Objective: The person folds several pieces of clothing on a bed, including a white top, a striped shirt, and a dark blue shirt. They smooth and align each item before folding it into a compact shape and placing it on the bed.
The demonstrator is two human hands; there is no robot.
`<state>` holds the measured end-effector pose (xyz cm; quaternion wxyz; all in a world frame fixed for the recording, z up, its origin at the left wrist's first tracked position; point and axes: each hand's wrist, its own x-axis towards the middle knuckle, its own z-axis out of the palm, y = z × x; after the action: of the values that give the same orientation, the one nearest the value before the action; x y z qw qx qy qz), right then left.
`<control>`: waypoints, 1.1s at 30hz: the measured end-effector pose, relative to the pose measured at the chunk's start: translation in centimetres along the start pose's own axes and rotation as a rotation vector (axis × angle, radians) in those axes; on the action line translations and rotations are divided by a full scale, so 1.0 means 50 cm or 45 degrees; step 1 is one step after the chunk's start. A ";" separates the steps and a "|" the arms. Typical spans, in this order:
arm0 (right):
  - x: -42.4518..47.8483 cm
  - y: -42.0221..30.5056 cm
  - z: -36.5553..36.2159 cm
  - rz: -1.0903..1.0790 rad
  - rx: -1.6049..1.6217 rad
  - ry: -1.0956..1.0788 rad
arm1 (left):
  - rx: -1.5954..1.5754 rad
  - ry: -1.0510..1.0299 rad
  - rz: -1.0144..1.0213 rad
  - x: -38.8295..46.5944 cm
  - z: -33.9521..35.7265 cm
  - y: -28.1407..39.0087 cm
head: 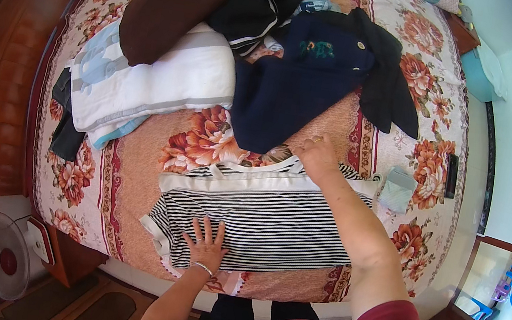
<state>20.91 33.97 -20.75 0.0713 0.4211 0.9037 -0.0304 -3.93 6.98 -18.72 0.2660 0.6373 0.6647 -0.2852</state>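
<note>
A black-and-white striped shirt [265,227] with white trim lies spread across the bed in front of me. My left hand [206,250] rests flat on its lower left part, fingers apart, near a short sleeve. At the shirt's far edge, my right hand [319,157] has its fingers curled around the white trim [280,166]; the fingertips are partly hidden. Just beyond that hand lies a navy garment [290,100] with a green embroidered motif. To the right of the shirt is a small folded pale cloth [398,189].
On the flowered bedspread [124,199] are a folded white blanket [173,81], a brown garment [168,15], black garments [260,5] and dark trousers [65,125]. A black phone-like object [452,176] lies near the right edge. A fan [2,255] stands at lower left.
</note>
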 end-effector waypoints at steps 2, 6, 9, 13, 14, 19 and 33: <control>0.000 0.004 0.001 -0.016 0.016 0.027 | -0.004 0.009 0.007 -0.001 -0.001 -0.002; -0.001 -0.007 -0.019 0.218 0.054 0.096 | -0.003 0.030 0.004 -0.005 0.008 -0.006; -0.013 -0.045 -0.022 0.372 0.223 0.305 | 0.032 0.069 0.003 -0.004 0.012 -0.010; -0.114 -0.139 0.005 0.023 0.379 0.472 | -0.012 0.285 -0.006 -0.015 0.008 0.010; -0.146 -0.164 0.018 -0.067 0.412 0.358 | -0.001 0.352 0.004 -0.021 0.007 0.015; -0.223 -0.141 0.041 0.196 0.380 0.234 | -0.111 0.605 0.284 -0.008 0.023 0.034; -0.440 -0.041 0.095 0.890 0.245 0.355 | -0.057 0.301 0.443 0.012 0.027 0.101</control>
<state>33.84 15.45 -22.07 -0.0861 0.7085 0.6997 -0.0313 1.10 6.57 -20.30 0.2457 0.7653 0.5775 -0.1434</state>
